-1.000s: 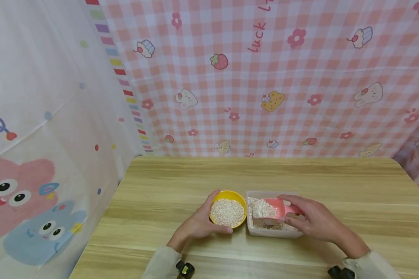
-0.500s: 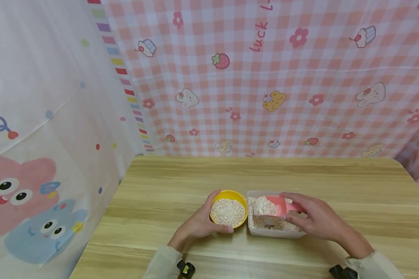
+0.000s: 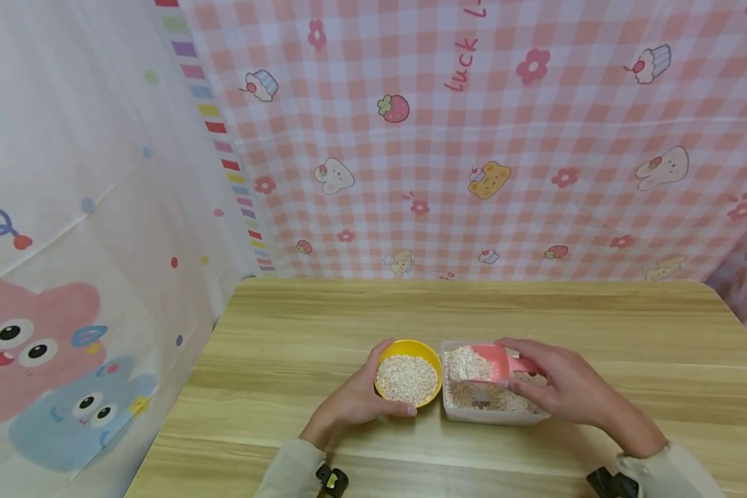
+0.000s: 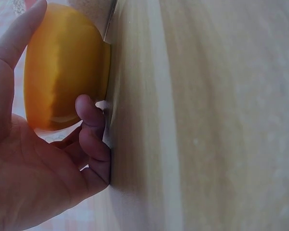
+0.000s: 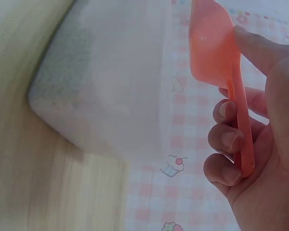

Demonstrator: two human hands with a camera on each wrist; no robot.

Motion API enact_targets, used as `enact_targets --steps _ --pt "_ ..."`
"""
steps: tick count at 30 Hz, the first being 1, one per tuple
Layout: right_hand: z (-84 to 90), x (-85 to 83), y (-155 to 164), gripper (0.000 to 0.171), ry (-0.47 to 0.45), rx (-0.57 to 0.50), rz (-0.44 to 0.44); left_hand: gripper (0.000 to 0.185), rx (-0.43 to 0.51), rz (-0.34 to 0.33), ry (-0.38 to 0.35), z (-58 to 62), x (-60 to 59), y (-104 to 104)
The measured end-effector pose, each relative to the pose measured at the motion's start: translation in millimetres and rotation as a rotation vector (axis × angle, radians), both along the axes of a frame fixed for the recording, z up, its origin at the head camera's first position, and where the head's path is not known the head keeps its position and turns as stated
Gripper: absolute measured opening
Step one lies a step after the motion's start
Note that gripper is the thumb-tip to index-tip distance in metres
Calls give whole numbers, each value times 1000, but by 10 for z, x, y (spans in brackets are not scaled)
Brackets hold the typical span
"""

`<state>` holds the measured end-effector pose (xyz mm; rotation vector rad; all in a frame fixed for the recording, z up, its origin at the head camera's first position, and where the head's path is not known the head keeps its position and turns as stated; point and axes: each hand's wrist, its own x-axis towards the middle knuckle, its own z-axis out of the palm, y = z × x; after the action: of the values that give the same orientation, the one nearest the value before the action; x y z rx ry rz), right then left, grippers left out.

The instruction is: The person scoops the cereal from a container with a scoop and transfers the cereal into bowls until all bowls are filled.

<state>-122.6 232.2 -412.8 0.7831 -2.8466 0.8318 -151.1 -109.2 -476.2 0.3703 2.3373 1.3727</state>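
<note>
A person's right hand (image 3: 563,380) grips a coral-pink scoop (image 3: 498,363) by its handle, the fingers curled around it and the thumb set against the end of the scoop's cup, as the right wrist view shows. The left hand (image 3: 361,398) holds a yellow bowl (image 3: 413,347), with thumb and fingers spread around its side; the wrist view there shows the lower fingers bent in close to the surface. The scoop carries a heap of pale flakes (image 3: 467,363) and sits above a translucent rectangular container (image 3: 498,416), its mouth pointing toward the bowl. More of what look like the same flakes lie in the container and across the inside of the bowl, where a band of yellow wall shows above them. Bowl and container stand just beside each other on the surface (image 3: 473,311), a wood-grain top; whether their sides touch is hard to tell. Pale sleeves (image 3: 672,474) cover both forearms, and a black device (image 3: 331,481) is at each wrist. Behind the surface hangs a pink-and-white checked cloth (image 3: 436,145) printed with cupcakes, strawberries, flowers and small animal heads. To the left, a white cloth (image 3: 99,104) bears colored dots and big-eyed pink and blue cartoon figures.
</note>
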Motion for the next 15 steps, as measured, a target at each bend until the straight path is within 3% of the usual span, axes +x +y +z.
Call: enact_targets --steps 15 --pt "121 -73 -178 57 95 39 46 117 0 2 3 -14 -3 2"
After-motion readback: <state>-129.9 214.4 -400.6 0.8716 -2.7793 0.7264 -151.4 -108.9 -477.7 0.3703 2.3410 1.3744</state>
